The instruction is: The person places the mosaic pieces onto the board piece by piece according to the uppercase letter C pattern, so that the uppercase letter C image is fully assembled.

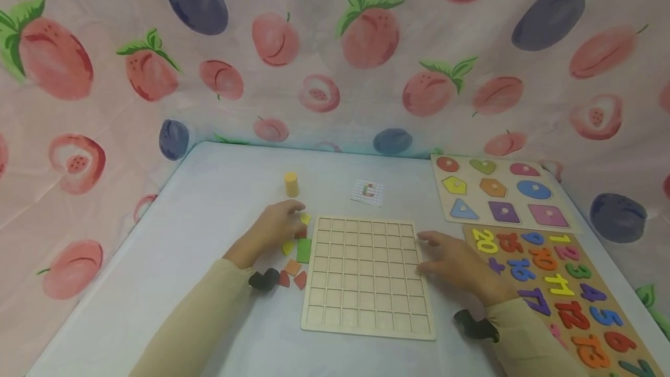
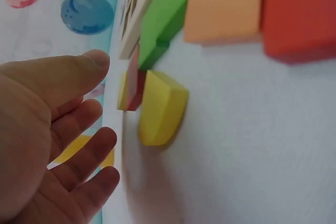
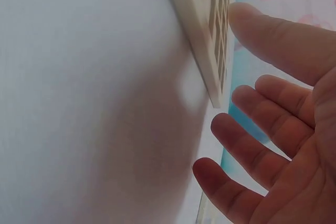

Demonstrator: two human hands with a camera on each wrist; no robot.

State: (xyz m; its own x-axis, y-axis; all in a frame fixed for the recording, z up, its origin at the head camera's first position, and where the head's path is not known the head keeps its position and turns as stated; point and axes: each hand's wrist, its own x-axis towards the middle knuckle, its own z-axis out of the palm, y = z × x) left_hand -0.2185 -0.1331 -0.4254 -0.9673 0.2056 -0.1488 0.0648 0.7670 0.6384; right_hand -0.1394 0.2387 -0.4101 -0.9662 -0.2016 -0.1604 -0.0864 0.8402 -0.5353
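My left hand (image 1: pixel 274 226) is over the left side of a cluster of coloured blocks, with its fingers loosely bent and nothing in them. Nearest it in the left wrist view is a yellow rounded block (image 2: pixel 163 108); a green block (image 2: pixel 165 11), an orange block (image 2: pixel 223 6) and a red block (image 2: pixel 302 14) lie beyond. These blocks line the left edge of a pale wooden grid board (image 1: pixel 367 277), whose cells hold no blocks. At that board's right edge my right hand (image 1: pixel 455 260) has its thumb and fingers spread, gripping nothing.
A yellow cylinder (image 1: pixel 291 185) stands behind the left hand. Behind the grid board lies a small pattern card (image 1: pixel 368 192). To the right are a knobbed shape puzzle (image 1: pixel 473 191) and a number puzzle (image 1: pixel 597 329), the latter partly under the right forearm. A fruit-print cloth (image 1: pixel 324 28) hangs behind.
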